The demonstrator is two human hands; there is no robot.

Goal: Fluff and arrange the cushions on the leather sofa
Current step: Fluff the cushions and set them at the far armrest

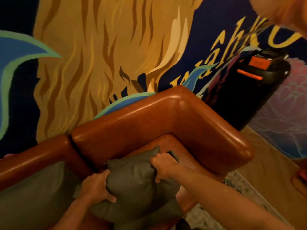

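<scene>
**Cushion gripped from both sides at the sofa corner**

A painted wall (83,55) fills the background, with a dark speaker (249,90) standing against it at the right. The brown leather sofa (166,120) sits in front of the wall, its backrest and armrest meeting in a rounded corner. A large olive cushion (33,193) leans against the backrest to the left, apparently already set in place. A smaller olive cushion (137,181) is held over the corner seat, just in front of the backrest, its upper corners bunched into points. That bunching suggests the filling is being squeezed inward to plump it before it is settled into the corner.

The left hand (96,188) clamps the cushion's left edge, fingers curled over the fabric. The right hand (163,166) clutches the upper right corner, knuckles up. Both forearms reach forward and converge, pressing the cushion between them.
</scene>
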